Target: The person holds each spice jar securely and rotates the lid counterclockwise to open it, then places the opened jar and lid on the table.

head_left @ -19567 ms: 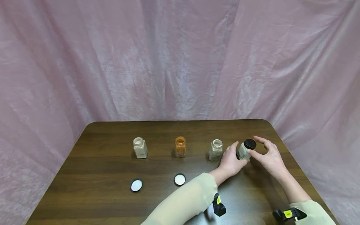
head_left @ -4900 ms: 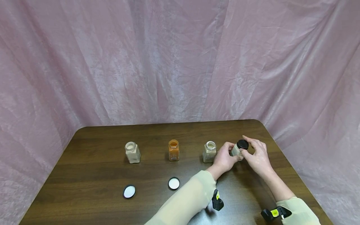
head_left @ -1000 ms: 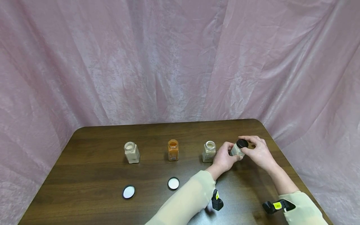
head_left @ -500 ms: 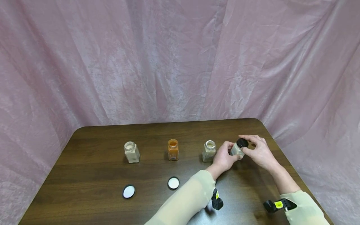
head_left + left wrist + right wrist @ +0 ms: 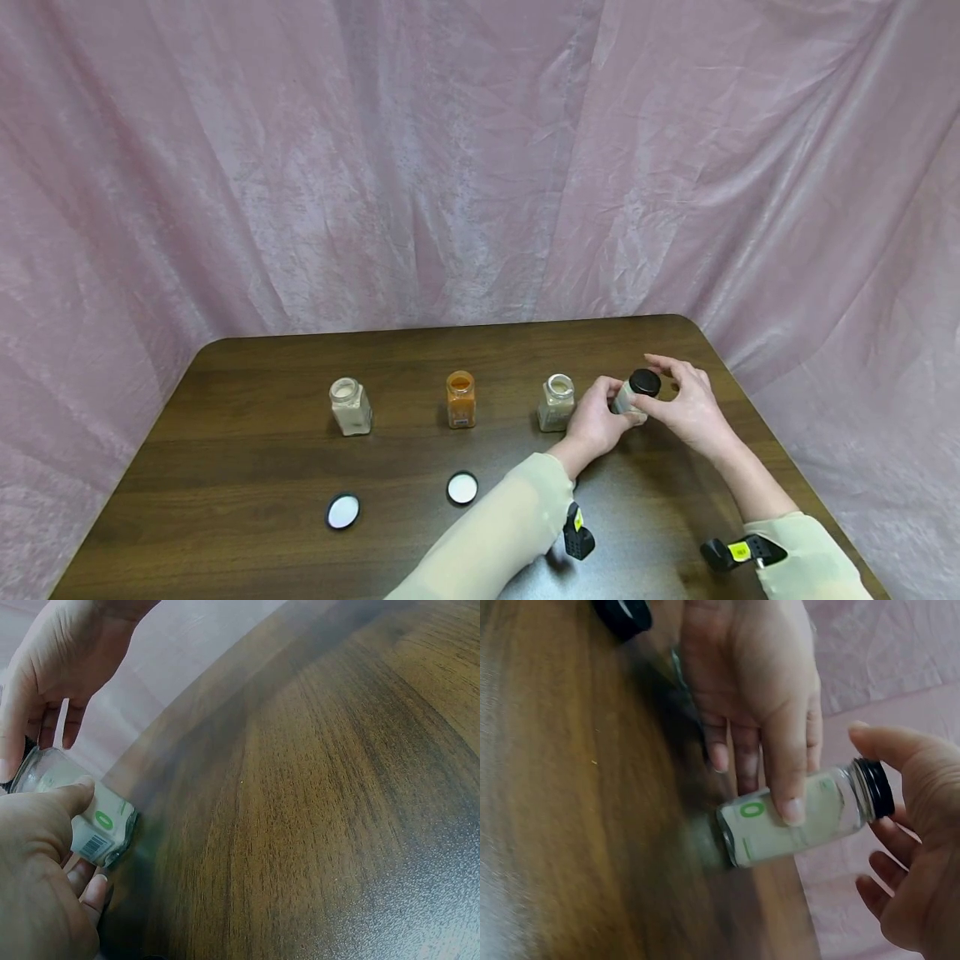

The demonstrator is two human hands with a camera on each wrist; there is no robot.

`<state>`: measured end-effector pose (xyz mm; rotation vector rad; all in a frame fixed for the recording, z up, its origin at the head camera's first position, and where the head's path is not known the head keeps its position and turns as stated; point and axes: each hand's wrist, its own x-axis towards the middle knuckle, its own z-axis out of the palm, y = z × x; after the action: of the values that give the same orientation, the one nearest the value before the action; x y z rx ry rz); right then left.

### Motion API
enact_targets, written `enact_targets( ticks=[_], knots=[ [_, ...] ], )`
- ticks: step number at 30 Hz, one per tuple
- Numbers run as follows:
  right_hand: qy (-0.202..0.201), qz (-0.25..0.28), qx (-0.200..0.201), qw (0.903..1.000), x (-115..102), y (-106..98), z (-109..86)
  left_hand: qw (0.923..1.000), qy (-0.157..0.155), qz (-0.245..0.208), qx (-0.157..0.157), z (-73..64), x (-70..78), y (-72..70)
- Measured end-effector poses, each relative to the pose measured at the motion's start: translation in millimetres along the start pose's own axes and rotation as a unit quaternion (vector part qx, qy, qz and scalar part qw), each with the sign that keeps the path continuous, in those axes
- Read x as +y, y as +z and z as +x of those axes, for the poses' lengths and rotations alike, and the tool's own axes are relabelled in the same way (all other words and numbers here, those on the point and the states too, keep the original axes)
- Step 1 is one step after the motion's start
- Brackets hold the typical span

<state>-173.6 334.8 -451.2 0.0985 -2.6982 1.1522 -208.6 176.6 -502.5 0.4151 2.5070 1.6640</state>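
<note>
A small clear glass jar with a black screw lid is held near the table's right side, leaning to the right. It has a pale label with green print and pale contents. My left hand grips the jar's body, thumb across the label. Around the lid my right hand is spread, its index finger raised off the lid and its thumb beside the lid's edge. The right wrist view shows that thumb above the lid, the other fingers loosely bent below it.
Three lidless jars stand in a row: a pale one, an orange one, and another pale one close to my left hand. Two lids, white inside up, lie nearer the front: one lid leftmost, another lid beside my left sleeve.
My right fingers have spread from the lid, the index rising and the thumb shifting left. My left hand keeps its grip on the jar. The other jars and lids stay put.
</note>
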Motion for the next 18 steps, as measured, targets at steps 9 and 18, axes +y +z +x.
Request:
enact_targets(
  ticks=[9,18],
  knots=[
    [0.024,-0.049,0.095,0.9939,-4.1,12.8,-5.8,1.0000,0.004,0.005,0.001,-0.3,-0.3,0.1],
    [0.045,-0.069,0.109,0.9906,-7.2,16.8,-6.5,1.0000,0.001,0.002,0.000,-0.1,-0.5,0.0]
  ],
)
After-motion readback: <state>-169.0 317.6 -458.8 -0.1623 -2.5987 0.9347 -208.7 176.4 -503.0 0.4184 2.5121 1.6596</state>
